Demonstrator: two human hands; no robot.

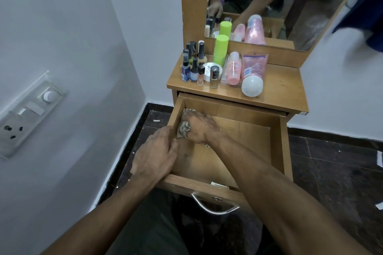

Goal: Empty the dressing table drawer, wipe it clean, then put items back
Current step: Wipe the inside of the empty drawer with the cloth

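Drawer point(277, 143) pulled out below the counter point(277, 89). My right hand point(199, 128) is inside at the drawer's back left corner, fingers flat, pressing a crumpled cloth point(183, 129) down. My left hand point(155, 157) grips the drawer's left wall, fingers curled over it. Bottles point(219, 68) stand on the counter above the drawer.
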